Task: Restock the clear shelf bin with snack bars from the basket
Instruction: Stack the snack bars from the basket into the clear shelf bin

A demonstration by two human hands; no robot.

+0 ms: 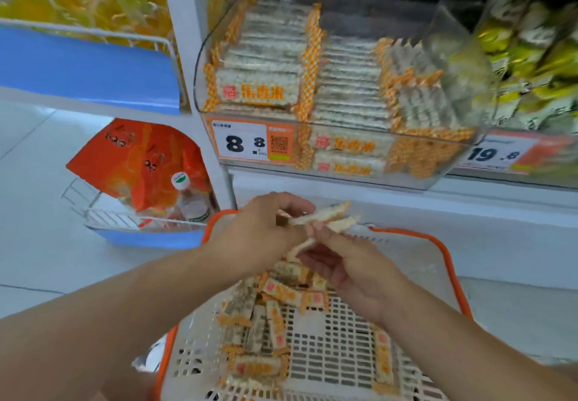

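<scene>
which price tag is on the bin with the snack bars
The 8.8 tag, stuck on the front left of the clear bin holding the orange-checked snack bars. The 19.8 tag sits further right, under the yellow packets.

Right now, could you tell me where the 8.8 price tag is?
In the head view, the 8.8 price tag sits on the clear shelf bin's front wall at its left end, above the left hand.

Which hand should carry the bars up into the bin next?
Probably the left hand: it grips the bars, and it sits right under the bin. The right hand holds them lower, nearer the basket.
</scene>
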